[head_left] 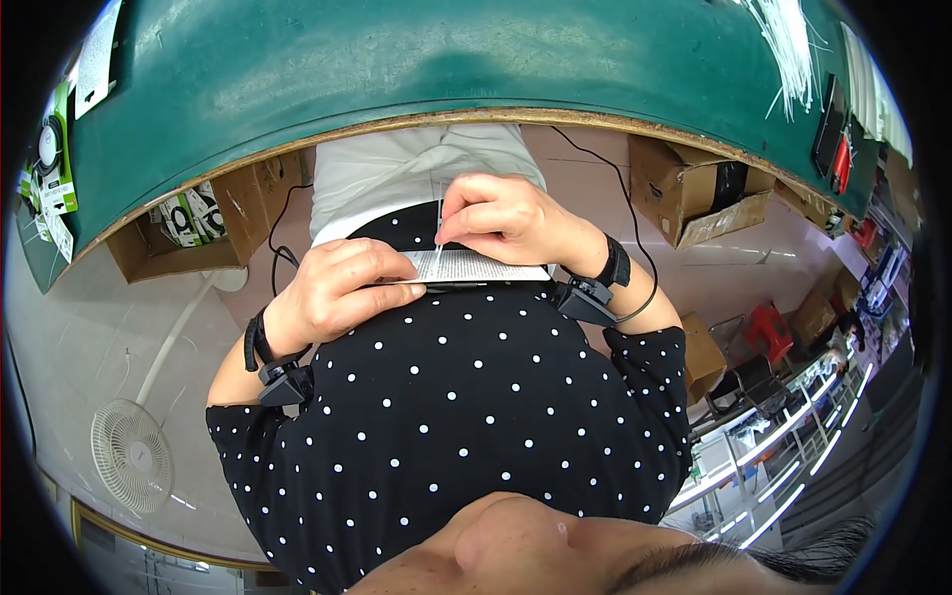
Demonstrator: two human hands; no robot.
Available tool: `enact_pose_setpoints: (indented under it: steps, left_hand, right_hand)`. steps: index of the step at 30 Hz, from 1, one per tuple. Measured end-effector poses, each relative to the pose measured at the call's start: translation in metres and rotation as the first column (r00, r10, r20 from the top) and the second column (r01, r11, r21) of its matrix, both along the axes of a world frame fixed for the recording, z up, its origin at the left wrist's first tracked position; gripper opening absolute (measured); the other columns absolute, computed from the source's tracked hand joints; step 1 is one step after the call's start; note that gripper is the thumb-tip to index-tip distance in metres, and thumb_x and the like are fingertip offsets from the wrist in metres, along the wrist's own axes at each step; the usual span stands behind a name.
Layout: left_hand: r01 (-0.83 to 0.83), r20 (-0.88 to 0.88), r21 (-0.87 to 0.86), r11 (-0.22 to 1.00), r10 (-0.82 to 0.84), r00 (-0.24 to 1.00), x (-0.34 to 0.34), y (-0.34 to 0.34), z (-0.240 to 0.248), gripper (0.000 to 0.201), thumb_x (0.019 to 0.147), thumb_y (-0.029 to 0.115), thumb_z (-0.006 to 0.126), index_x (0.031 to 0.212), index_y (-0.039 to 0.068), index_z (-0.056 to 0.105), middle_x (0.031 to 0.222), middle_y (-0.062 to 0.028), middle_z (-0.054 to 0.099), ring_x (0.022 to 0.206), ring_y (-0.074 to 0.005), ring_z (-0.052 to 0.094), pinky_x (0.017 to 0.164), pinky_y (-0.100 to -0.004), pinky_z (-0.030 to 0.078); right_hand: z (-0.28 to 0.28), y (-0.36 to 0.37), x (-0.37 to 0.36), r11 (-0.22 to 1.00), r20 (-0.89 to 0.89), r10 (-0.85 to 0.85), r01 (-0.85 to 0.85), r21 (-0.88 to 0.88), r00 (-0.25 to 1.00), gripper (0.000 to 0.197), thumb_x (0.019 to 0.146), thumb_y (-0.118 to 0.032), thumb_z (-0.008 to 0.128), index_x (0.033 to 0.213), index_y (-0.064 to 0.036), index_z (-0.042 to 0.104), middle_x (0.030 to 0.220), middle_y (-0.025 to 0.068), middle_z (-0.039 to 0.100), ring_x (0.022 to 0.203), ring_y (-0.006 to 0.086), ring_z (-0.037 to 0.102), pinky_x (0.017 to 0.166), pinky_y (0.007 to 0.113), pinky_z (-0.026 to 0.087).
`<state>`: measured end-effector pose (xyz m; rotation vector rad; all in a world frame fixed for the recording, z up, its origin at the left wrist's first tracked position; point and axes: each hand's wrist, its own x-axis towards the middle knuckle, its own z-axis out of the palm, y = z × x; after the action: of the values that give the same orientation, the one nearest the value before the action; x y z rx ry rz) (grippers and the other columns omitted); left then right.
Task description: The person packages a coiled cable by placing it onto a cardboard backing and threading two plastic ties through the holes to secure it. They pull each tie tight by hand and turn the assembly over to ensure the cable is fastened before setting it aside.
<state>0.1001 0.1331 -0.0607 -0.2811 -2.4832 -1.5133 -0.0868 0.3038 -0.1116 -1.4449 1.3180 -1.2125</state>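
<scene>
Close to my body, below the table's front edge, I hold a flat printed card package (486, 268) with small text on its face. The thumb and fingers of my left hand (342, 288) pinch its left end. My right hand (511, 220) is above the card, thumb and fingertips closed on a thin whitish cable tie (438, 256). The tie stands nearly upright against the card, one end sticking up past the fingers. Whatever lies under the card is hidden.
Ahead curves the green tabletop (397, 69). At its right lie a bundle of white cable ties (788, 59) and a red-handled tool (843, 164). Carded packages (59, 169) sit at its left. Cardboard boxes (729, 213) and a black cable (625, 183) are below; a white fan (132, 454) stands left.
</scene>
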Motion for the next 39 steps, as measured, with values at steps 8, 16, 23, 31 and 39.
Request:
enact_pose_setpoints:
  steps: [8, 16, 23, 31, 39]
  left_hand:
    - [-0.024, 0.032, 0.063, 0.998, 0.022, 0.999, -0.002, 0.000, -0.007, 0.016, 0.072, 0.005, 0.077, 0.087, 0.003, 0.070, 0.090, -0.0119, 0.069, 0.072, -0.0239, 0.067, 0.058, -0.0310, 0.053]
    - [-0.048, 0.108, 0.167, 0.985, 0.030, 0.994, -0.011, -0.009, -0.017, 0.016, 0.072, 0.000, 0.077, 0.086, 0.004, 0.070, 0.095, -0.0115, 0.072, 0.076, -0.0241, 0.069, 0.067, -0.0331, 0.054]
    - [-0.106, 0.250, 0.280, 0.954, 0.034, 0.968, -0.017, -0.012, -0.018, 0.016, 0.074, -0.001, 0.077, 0.088, 0.002, 0.070, 0.092, -0.0117, 0.072, 0.081, -0.0249, 0.069, 0.071, -0.0324, 0.053]
    - [-0.246, 0.522, 0.472, 0.847, -0.043, 0.852, -0.022, -0.018, -0.022, 0.014, 0.080, 0.004, 0.078, 0.091, 0.001, 0.069, 0.100, -0.0097, 0.071, 0.092, -0.0176, 0.067, 0.083, -0.0310, 0.053]
    - [-0.305, 0.586, 0.550, 0.777, -0.099, 0.804, -0.018, -0.019, -0.027, 0.017, 0.085, 0.012, 0.076, 0.096, 0.001, 0.069, 0.103, -0.0060, 0.068, 0.098, -0.0131, 0.063, 0.089, -0.0304, 0.050]
  right_hand:
    - [-0.004, -0.002, 0.002, 0.998, 0.179, 0.058, -0.060, 0.004, 0.982, 0.014, 0.079, 0.001, 0.073, 0.091, -0.0062, 0.072, 0.089, 0.0052, 0.064, 0.074, 0.0160, 0.063, 0.060, 0.029, 0.050]
    - [0.008, -0.017, -0.015, 0.908, 0.519, 0.063, -0.265, 0.325, 0.852, 0.017, 0.085, -0.003, 0.072, 0.102, -0.0017, 0.069, 0.095, 0.0058, 0.069, 0.082, 0.0123, 0.065, 0.068, 0.025, 0.052]
    - [0.039, -0.026, -0.037, 0.827, 0.418, 0.088, -0.300, 0.475, 0.904, 0.023, 0.089, -0.013, 0.070, 0.108, -0.0030, 0.064, 0.093, 0.0062, 0.072, 0.085, 0.0152, 0.069, 0.072, 0.026, 0.053]
    - [0.054, -0.038, -0.018, 0.901, -0.259, 0.164, -0.038, 0.433, 0.952, 0.012, 0.087, -0.016, 0.071, 0.094, -0.0079, 0.066, 0.087, 0.0066, 0.067, 0.077, 0.0225, 0.066, 0.066, 0.030, 0.049]
    - [0.035, -0.033, -0.007, 0.992, -0.309, -0.120, 0.106, -0.061, 0.943, 0.008, 0.085, -0.012, 0.073, 0.087, -0.0067, 0.067, 0.091, 0.0051, 0.060, 0.073, 0.0187, 0.061, 0.057, 0.032, 0.048]
